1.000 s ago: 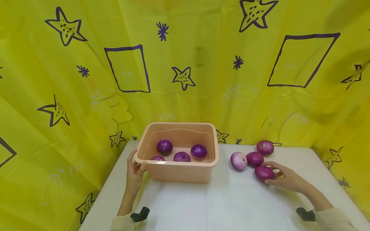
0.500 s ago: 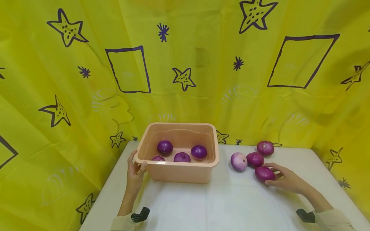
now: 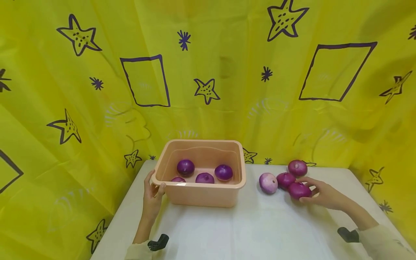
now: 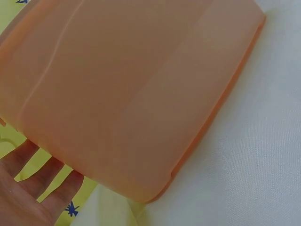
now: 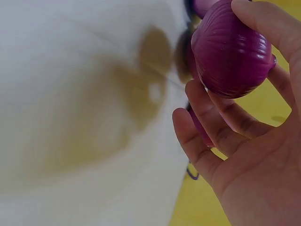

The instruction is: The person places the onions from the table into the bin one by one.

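Backdrop: yellow cloth (image 3: 227,90) with purple stars and squares behind a white table (image 3: 253,227).
Right hand (image 3: 325,196): fingers curled around a dark purple round onion (image 3: 299,190); the wrist view shows it clear of the table, cast shadow below.
Change: half a second ago this onion sat lower, on the table; now raised, up against its neighbours. Reads as pickup under way.
Left hand (image 3: 152,195): thumb hooked over the rim, fingers on the outer wall of the peach plastic rectangular tub (image 3: 201,195), at its 9 o'clock corner. Unmoved.
Tub contents: four purple onions (image 3: 204,173).
Table onions: three more (image 3: 281,177) at the held onion's 10 to 12 o'clock.
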{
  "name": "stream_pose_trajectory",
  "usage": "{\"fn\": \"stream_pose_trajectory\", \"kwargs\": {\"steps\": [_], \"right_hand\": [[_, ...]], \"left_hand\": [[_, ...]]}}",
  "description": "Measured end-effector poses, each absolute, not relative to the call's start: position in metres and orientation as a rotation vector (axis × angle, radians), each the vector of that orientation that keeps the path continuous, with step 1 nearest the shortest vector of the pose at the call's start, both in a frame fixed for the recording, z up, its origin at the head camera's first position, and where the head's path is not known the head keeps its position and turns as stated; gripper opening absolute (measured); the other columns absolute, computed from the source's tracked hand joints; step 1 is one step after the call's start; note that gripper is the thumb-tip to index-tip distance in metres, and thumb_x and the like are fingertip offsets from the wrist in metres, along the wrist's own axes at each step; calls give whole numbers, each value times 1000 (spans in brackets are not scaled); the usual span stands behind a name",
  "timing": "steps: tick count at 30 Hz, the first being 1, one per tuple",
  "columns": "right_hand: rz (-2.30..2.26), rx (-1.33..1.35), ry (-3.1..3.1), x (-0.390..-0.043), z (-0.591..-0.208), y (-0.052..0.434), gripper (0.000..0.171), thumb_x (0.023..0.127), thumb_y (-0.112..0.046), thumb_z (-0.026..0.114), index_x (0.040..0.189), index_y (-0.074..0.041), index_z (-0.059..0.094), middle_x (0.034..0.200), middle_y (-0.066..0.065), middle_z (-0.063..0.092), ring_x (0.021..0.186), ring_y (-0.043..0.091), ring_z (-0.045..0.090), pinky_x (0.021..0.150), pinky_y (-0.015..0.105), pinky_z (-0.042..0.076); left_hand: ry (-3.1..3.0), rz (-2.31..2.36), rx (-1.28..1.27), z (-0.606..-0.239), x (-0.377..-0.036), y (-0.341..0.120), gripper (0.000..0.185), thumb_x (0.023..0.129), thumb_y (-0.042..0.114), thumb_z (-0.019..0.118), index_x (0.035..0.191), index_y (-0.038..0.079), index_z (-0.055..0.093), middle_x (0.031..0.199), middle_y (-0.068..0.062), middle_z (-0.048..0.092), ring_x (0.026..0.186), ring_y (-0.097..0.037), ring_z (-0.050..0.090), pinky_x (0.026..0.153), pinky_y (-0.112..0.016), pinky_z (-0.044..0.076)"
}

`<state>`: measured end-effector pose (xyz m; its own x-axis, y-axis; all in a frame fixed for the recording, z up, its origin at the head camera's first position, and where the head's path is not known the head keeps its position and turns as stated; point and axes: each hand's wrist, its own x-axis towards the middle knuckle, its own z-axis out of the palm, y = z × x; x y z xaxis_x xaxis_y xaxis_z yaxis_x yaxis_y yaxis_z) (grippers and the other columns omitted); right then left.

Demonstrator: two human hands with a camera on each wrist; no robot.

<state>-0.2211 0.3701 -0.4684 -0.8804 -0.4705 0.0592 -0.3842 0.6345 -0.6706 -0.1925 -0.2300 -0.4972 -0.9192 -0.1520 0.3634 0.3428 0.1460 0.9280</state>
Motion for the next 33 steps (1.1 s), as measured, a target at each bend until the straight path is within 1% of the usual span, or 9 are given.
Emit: {"fn": "stream_pose_trajectory", "kwargs": {"steps": [6,13,16,22,27,30,33], "right_hand": [[-1015,-675,2828,-228,-439,366,61,86,-22,84,136,-5,55,117,20,64,87,15,67,68,26,58],[-1026,-652,2896,-241,-400,357,62,87,-22,83,138,-1,54,123,25,61,98,32,65,72,24,58],[-1054,-649,2917,-247,-387,354,63,88,-20,83,139,-1,53,124,27,60,100,37,65,73,22,58],[-1086,-661,2960,-257,-368,345,64,88,-20,82,142,-3,51,125,24,59,103,40,63,74,19,57],[-1067,-627,2970,-262,-359,338,65,90,-23,81,144,-6,49,129,23,57,108,41,61,77,17,54],[-1066,-621,2964,-264,-356,335,65,90,-23,81,144,-7,49,129,22,57,110,42,61,77,17,54],[-1066,-607,2955,-267,-354,331,66,90,-25,81,145,-8,49,129,21,59,112,42,60,75,20,56]], "left_hand": [[-2071,-1810,-182,-497,-193,-230,66,106,9,54,162,21,21,162,-21,32,136,-50,47,94,-14,50],[-2063,-1815,-183,-496,-194,-229,66,106,8,54,162,21,22,162,-19,31,136,-50,47,93,-15,50],[-2066,-1813,-176,-496,-194,-229,66,106,8,54,162,21,22,162,-19,31,136,-50,47,93,-16,50],[-2078,-1801,-158,-496,-191,-229,66,105,8,54,162,21,22,161,-21,35,134,-48,49,94,-14,50],[-2083,-1795,-164,-495,-191,-228,66,106,10,54,162,21,22,162,-21,34,135,-49,48,94,-13,49],[-2085,-1788,-169,-496,-192,-228,66,106,10,54,162,22,22,163,-20,32,136,-49,48,94,-14,49],[-2078,-1784,-177,-496,-192,-229,66,105,9,54,162,21,22,162,-21,33,136,-50,48,94,-14,49]]}}
